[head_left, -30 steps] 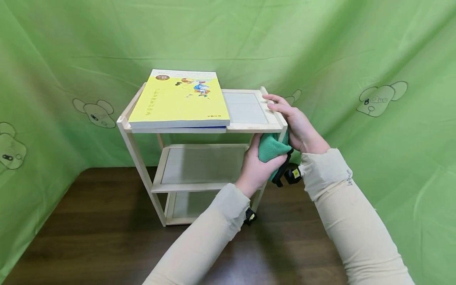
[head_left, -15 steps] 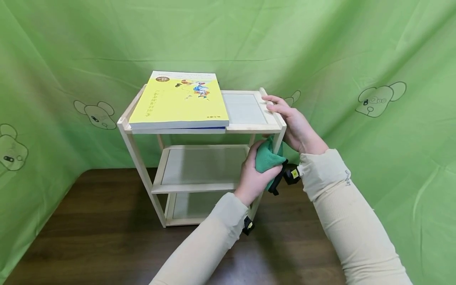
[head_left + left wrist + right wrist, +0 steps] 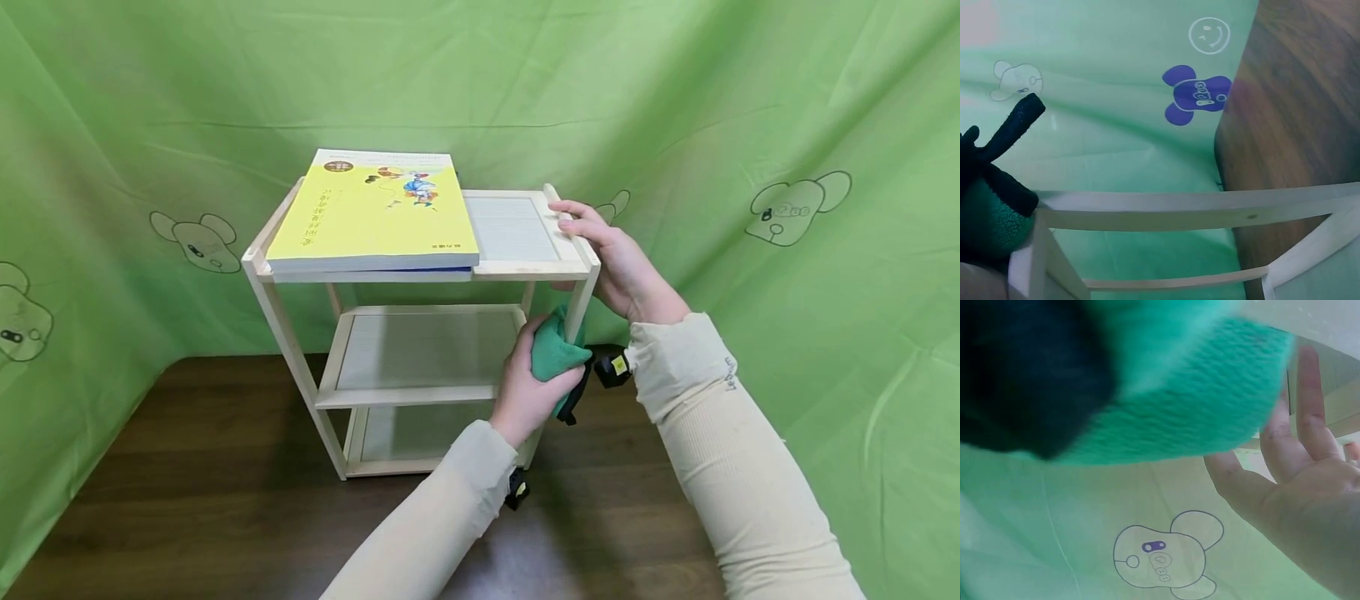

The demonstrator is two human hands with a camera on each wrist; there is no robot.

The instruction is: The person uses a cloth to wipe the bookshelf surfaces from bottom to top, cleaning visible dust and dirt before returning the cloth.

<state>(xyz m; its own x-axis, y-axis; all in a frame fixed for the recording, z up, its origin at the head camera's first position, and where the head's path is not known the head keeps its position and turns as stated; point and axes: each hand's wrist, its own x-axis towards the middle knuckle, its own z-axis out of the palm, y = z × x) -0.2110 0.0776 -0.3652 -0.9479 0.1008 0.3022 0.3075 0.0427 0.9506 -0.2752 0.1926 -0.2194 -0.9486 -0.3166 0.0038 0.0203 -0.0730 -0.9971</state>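
A pale wooden three-tier shelf [image 3: 420, 397] stands in the middle of the head view. My left hand [image 3: 521, 392] grips a green cloth [image 3: 555, 354] with black edging, bunched around the shelf's front right leg below the top tier. In the left wrist view the cloth [image 3: 991, 219] sits at the lower left, against the wood. My right hand [image 3: 626, 267] holds the top tier's right side rail, with fingertips over the rail and another finger showing under the board. In the right wrist view the cloth [image 3: 1210, 394] partly covers the fingers of that hand [image 3: 1310, 481].
On the left of the top tier lies a yellow-covered book [image 3: 375, 208], stacked on another with a blue edge. A green curtain [image 3: 480, 83] with printed bear heads hangs close behind and on both sides. The floor [image 3: 187, 467] is dark wood.
My left hand has slid the green cloth down the front right leg, away from the top tier. The right hand stays on the side rail, and the books lie as before.
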